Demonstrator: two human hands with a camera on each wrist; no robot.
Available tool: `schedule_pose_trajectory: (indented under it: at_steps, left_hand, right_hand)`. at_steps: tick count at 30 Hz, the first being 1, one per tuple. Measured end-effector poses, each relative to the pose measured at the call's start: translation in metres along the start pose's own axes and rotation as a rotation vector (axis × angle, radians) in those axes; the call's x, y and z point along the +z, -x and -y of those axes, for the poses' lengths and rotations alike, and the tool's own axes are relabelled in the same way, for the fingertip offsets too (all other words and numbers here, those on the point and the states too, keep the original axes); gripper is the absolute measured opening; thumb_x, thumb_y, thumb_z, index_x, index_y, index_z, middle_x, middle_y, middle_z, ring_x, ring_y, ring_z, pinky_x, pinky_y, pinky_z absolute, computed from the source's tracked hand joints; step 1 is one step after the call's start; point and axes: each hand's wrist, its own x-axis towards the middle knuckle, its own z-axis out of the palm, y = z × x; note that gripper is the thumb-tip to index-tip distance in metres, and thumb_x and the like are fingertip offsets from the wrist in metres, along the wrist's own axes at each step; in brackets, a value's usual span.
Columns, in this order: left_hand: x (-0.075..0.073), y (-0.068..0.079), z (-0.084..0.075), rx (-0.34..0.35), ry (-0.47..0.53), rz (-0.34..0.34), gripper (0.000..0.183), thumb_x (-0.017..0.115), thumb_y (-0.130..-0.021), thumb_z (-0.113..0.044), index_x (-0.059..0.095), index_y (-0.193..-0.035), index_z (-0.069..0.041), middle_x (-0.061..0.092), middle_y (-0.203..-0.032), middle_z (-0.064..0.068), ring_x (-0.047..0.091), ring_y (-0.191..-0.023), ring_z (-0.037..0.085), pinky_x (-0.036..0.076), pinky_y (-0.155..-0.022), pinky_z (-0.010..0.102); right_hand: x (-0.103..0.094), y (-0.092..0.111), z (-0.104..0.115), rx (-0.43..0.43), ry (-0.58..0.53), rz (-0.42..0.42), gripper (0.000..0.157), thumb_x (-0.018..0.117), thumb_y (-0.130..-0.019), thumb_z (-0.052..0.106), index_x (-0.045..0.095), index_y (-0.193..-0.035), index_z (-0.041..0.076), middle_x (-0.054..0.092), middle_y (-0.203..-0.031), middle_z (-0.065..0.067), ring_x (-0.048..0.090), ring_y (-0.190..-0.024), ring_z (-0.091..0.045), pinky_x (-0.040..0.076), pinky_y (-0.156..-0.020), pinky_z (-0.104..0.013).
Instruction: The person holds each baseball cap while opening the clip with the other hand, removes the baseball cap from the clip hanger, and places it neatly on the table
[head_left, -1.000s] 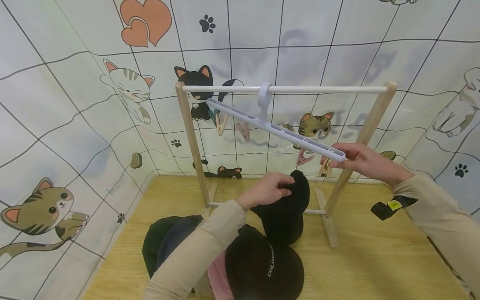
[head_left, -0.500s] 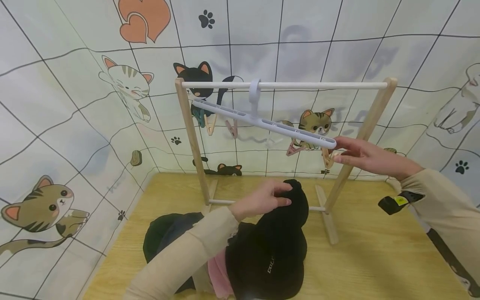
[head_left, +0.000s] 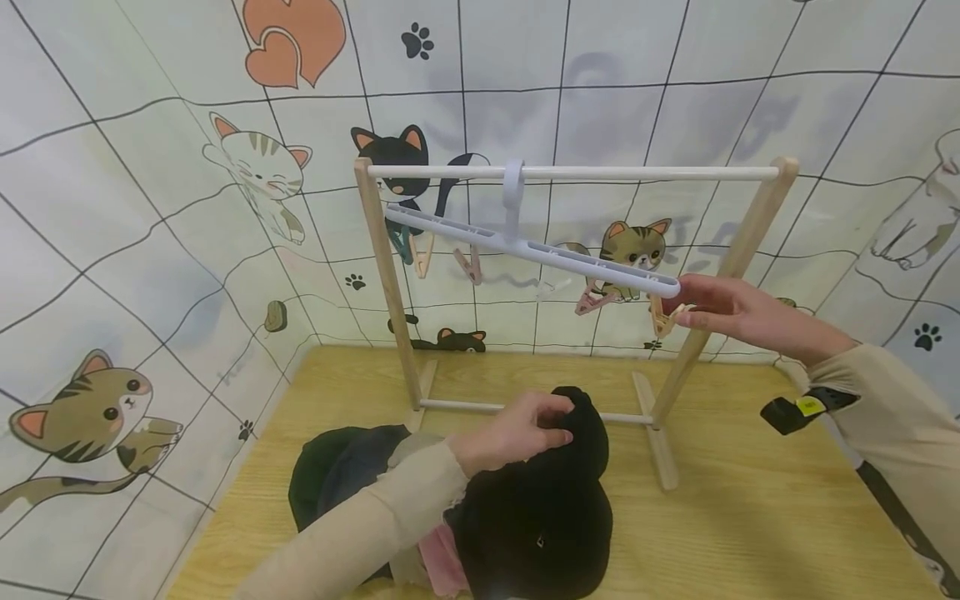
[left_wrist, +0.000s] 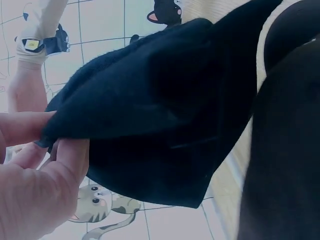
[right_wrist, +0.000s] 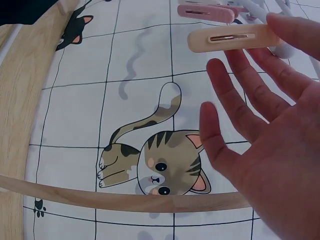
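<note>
My left hand (head_left: 517, 429) pinches the top edge of a soft black cloth item (head_left: 585, 433), which hangs from the fingertips in front of a dark cap (head_left: 525, 542). Its dark folds fill much of the left wrist view. At the hanger's right end, my right hand (head_left: 738, 308) pinches a beige clothespin (right_wrist: 235, 38) between thumb and fingers. The white clip hanger (head_left: 555, 254) hooks over the rack's top bar and slants down to the right. Several more clothespins hang from it, among them a pink clothespin (head_left: 592, 297).
The wooden rack (head_left: 390, 300) stands at the back of the wood-grain table (head_left: 750, 500). Left of the cap lie a dark green cloth piece (head_left: 322, 467) and a pink cloth piece (head_left: 442, 558). A cat-print wall sheet (head_left: 487, 67) surrounds the table.
The hanger has shifted a little left along the bar, and its right end has risen with my right hand. My left hand has lowered the black cloth over the cap.
</note>
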Motion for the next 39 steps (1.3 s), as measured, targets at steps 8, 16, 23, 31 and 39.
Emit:
schedule_pose_trajectory:
  at_steps: [8,16,23,31,39]
  left_hand:
    - [0.0,0.009,0.014,0.07,0.0,0.001,0.005,0.059,-0.09,0.007,0.058,-0.094,0.004,0.052,-0.086,0.001,0.054,-0.078,0.007,0.045,-0.071,0.02]
    - [0.001,0.023,0.015,-0.108,0.001,-0.076,0.012,0.066,-0.087,0.003,0.057,-0.095,0.001,0.061,-0.086,0.005,0.058,-0.075,0.01,0.046,-0.064,0.025]
    - [0.009,0.038,0.011,-0.189,-0.043,-0.053,0.026,0.066,-0.085,0.004,0.043,-0.077,-0.006,0.034,-0.052,-0.004,0.038,-0.044,0.01,0.032,-0.046,0.022]
    - [0.015,0.055,0.029,-0.315,-0.079,-0.06,0.024,0.067,-0.087,-0.003,0.051,-0.07,-0.003,0.057,-0.06,0.009,0.062,-0.051,0.022,0.053,-0.053,0.028]
    - [0.002,0.065,0.044,-0.403,-0.063,-0.047,0.018,0.065,-0.09,-0.004,0.056,-0.076,0.002,0.063,-0.057,0.013,0.066,-0.055,0.03,0.054,-0.052,0.036]
  right_hand:
    - [-0.001,0.001,0.001,0.026,0.002,0.015,0.021,0.053,-0.099,0.01,0.053,-0.12,0.005,0.061,-0.116,-0.01,0.061,-0.101,-0.017,0.047,-0.081,-0.031]
    - [-0.001,0.004,0.0,0.02,-0.011,0.033,0.025,0.051,-0.1,0.01,0.052,-0.125,0.006,0.062,-0.115,-0.008,0.06,-0.101,-0.016,0.046,-0.082,-0.03]
    - [0.0,0.004,0.0,0.003,-0.013,0.048,0.024,0.051,-0.1,0.009,0.052,-0.124,0.007,0.062,-0.115,-0.008,0.06,-0.101,-0.018,0.046,-0.082,-0.031]
    - [0.001,0.002,0.002,-0.014,-0.027,0.057,0.022,0.051,-0.1,0.009,0.053,-0.122,0.007,0.062,-0.116,-0.009,0.059,-0.102,-0.02,0.046,-0.083,-0.031]
    - [0.005,-0.001,0.004,0.023,-0.051,0.059,0.03,0.052,-0.1,0.011,0.05,-0.129,0.003,0.06,-0.12,-0.011,0.056,-0.109,-0.013,0.046,-0.084,-0.03]
